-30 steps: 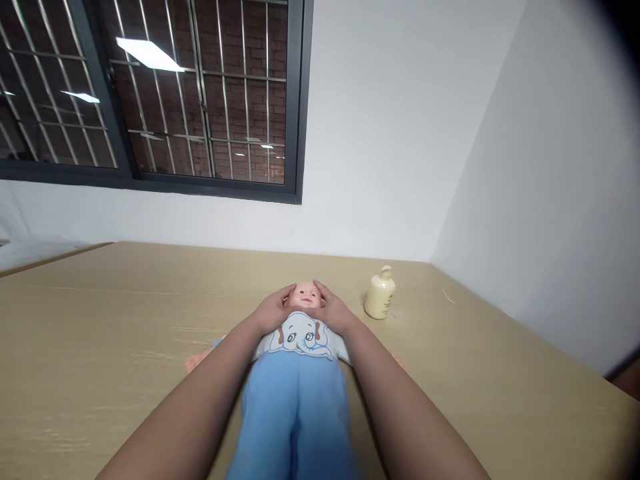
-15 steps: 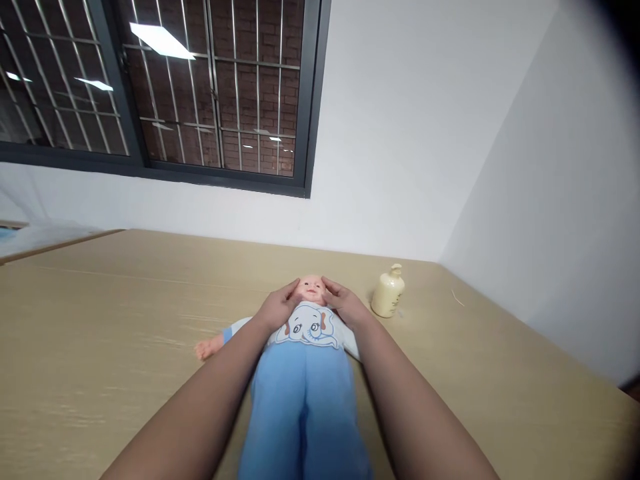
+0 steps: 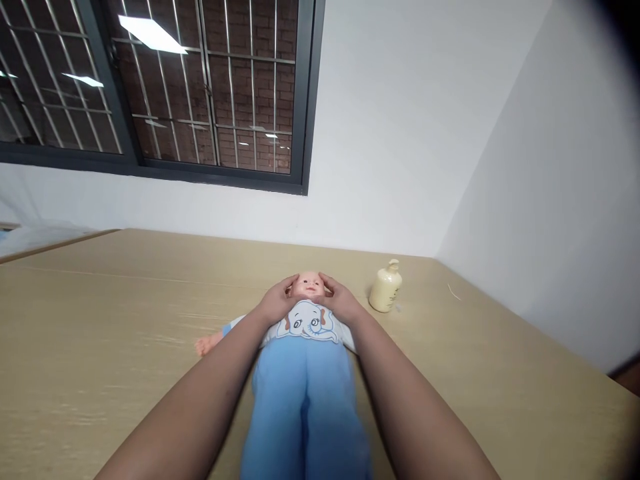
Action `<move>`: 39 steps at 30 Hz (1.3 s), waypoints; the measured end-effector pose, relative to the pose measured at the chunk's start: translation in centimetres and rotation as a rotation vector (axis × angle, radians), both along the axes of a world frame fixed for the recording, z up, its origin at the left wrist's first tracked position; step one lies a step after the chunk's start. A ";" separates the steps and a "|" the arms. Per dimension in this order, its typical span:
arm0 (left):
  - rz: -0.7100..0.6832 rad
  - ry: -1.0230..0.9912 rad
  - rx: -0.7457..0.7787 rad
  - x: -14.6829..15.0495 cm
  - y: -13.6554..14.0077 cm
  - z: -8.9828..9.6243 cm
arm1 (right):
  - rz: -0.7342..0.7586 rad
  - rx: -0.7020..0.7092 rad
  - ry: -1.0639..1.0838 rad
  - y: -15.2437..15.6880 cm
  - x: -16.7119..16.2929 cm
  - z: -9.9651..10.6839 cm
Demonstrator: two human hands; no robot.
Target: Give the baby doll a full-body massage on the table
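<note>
A baby doll (image 3: pixel 305 373) lies on its back, head away from me, in a white top with an elephant picture (image 3: pixel 307 323) and light blue trousers. My left hand (image 3: pixel 277 302) cups the left side of its head, fingers along the temple and thumb by the chin. On the other side my right hand (image 3: pixel 341 302) mirrors this, so the head sits between both palms. The two thumbs come close together under the doll's mouth. One doll hand (image 3: pixel 207 344) sticks out beyond my left forearm; the feet are out of view.
A cream pump bottle (image 3: pixel 385 288) stands on the wooden tabletop (image 3: pixel 125 320), right of the doll's head. Farther right lies a thin pale strand (image 3: pixel 453 292). A white wall and a barred window (image 3: pixel 215 87) rise behind the table. Clear plastic sheeting (image 3: pixel 45 237) is at the far left.
Both thumbs have slid down the doll's cheeks towards the chin and closer together. The hands still cup the head, and the view has shifted slightly.
</note>
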State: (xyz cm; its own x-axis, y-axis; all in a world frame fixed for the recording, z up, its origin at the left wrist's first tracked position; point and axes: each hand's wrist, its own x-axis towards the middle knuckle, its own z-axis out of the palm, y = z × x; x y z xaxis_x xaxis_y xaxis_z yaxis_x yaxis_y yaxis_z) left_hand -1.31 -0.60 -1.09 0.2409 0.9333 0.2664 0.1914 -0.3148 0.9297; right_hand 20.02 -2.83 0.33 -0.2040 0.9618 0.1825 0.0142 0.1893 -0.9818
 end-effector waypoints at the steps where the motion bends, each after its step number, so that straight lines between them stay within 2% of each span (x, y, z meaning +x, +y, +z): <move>1: -0.005 -0.008 0.000 -0.1 0.0 0.0 | 0.034 -0.011 0.023 -0.1 0.2 0.1; 6: -0.159 -0.121 -0.025 -0.4 0.1 0.0 | 0.203 -0.065 0.174 0.1 0.8 0.2; 9: -0.130 -0.185 -0.062 -0.5 0.3 -0.1 | 0.142 -0.070 0.188 0.5 0.7 -0.2; 12: -0.103 -0.152 -0.105 -0.4 0.4 -0.1 | 0.086 -0.055 0.107 0.6 0.3 -0.5; 18: -0.047 -0.042 -0.041 0.1 0.3 0.0 | -0.033 -0.043 -0.024 0.6 -0.6 -0.7; 20: -0.055 -0.034 -0.039 0.1 0.4 -0.1 | -0.028 -0.028 -0.019 0.6 -0.5 -0.6; 23: -0.091 -0.054 -0.067 0.0 0.5 -0.2 | 0.057 -0.007 0.027 0.4 0.0 -0.3; 28: -0.214 -0.287 -0.200 -0.7 0.6 -0.3 | 0.204 -0.035 0.113 -0.1 0.7 0.3; 32: -0.253 -0.460 -0.280 -0.9 0.7 -0.3 | 0.190 -0.029 0.163 0.2 0.6 0.1; 34: -0.217 -0.401 -0.247 -0.7 0.7 -0.2 | 0.144 -0.035 0.134 0.4 0.4 -0.3; 39: -0.058 -0.102 -0.121 0.1 0.4 -0.2 | 0.085 -0.049 -0.003 0.7 0.1 -0.8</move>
State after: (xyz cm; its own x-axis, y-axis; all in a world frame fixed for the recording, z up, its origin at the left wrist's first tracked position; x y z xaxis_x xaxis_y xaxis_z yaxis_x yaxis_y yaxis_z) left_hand -1.19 -0.24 -1.30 0.2724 0.9454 0.1787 0.0785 -0.2070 0.9752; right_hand 20.13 -2.10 -0.42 -0.2856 0.9489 0.1345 0.0032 0.1413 -0.9900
